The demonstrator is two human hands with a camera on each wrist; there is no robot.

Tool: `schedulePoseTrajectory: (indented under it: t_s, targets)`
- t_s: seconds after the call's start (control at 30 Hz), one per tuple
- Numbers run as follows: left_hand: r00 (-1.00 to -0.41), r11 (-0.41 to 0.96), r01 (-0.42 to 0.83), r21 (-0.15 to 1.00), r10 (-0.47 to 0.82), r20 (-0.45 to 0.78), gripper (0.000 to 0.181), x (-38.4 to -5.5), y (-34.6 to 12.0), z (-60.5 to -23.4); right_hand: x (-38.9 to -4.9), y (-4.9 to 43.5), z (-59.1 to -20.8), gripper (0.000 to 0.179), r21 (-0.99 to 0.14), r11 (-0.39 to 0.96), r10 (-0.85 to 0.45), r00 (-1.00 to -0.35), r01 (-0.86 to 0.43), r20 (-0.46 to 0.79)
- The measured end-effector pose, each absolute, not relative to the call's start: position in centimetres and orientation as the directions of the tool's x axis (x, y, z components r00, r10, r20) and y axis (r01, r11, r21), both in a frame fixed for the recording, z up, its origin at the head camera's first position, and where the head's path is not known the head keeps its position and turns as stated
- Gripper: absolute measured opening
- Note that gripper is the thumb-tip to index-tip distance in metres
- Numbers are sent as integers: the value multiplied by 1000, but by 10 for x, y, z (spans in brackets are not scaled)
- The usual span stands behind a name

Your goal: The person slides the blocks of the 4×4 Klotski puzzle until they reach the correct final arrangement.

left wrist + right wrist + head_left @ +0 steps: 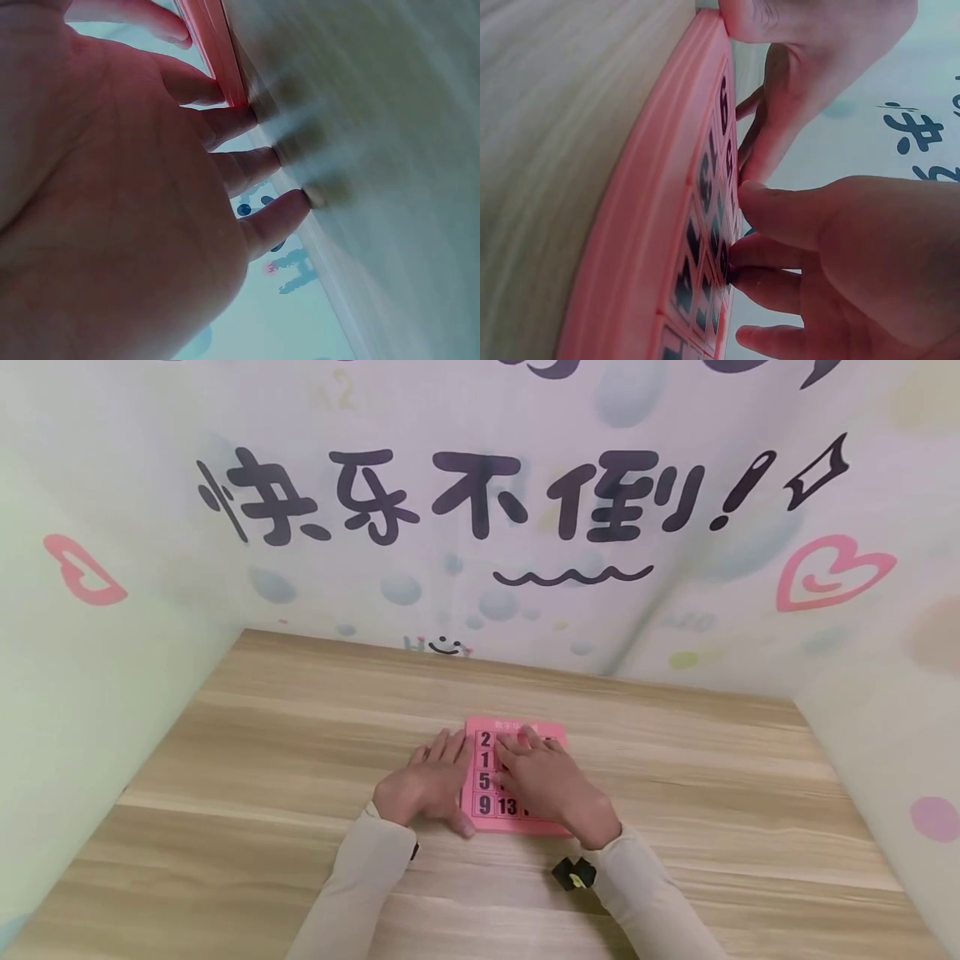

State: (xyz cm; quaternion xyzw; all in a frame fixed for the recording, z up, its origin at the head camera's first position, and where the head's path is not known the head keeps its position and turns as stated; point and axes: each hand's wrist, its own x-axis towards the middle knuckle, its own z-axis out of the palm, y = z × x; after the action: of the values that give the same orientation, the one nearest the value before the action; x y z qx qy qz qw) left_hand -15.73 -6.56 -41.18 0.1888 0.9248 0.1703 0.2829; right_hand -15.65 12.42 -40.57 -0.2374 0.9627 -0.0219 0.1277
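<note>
A pink number sliding puzzle [517, 827] lies flat on the wooden table, its tiles printed with black numerals such as 2, 1, 5, 9 and 13. My left hand [431, 785] rests along the puzzle's left edge, fingers extended and thumb at the lower left corner. In the left wrist view its fingertips [270, 221] touch the tabletop beside the pink frame [217, 52]. Over the tiles lies my right hand [547, 781], covering much of the middle and right. The right wrist view shows its fingertips [754, 196] on the tile faces, gripping nothing.
The wooden table [262, 760] stretches around the puzzle on all sides. A white printed backdrop [480, 602] with black characters and pink hearts rises behind it and along both sides. A black wrist strap piece [574, 873] shows by the right sleeve.
</note>
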Motion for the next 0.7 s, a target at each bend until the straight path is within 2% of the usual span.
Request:
schedulePoseTrajectory:
  t_s: [0.5,0.7]
  targets:
    - [-775,862,239,448,447,-447,128,-155,-67,-409,-158,133,-402,54,-116,896,-443,-859,-428,-257]
    - [-777,855,238,461,452,-438,128,-155,-65,-408,-157,141,-403,53,-79,898,-438,-864,-432,-247]
